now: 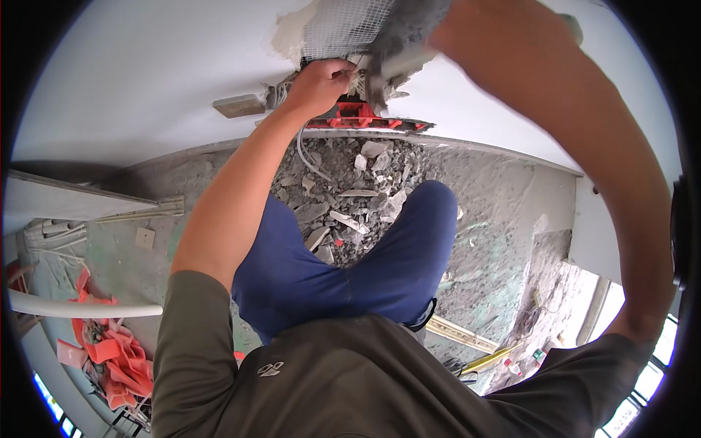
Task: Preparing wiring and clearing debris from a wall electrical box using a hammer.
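My left hand [320, 89] is at the broken hole in the white wall, its fingers bent together in a pinch. What lies between the fingertips is too small to make out; thin pale wires [358, 86] show right beside them. Above it, a white mesh sheet [343, 29] covers part of the wall. My right hand [454, 35] is raised at the upper right of the hole, smeared by motion, so its fingers do not show. Next to it is a dark grey blurred patch. Red plastic boxes [354, 115] sit in the hole's lower part.
Rubble [372, 157] lies on the floor between my knees and the wall. A grey cable [305, 157] hangs from the hole. A flat block [239, 106] is against the wall at left. Red crumpled sheeting [120, 361] and a white pipe [87, 309] are at lower left.
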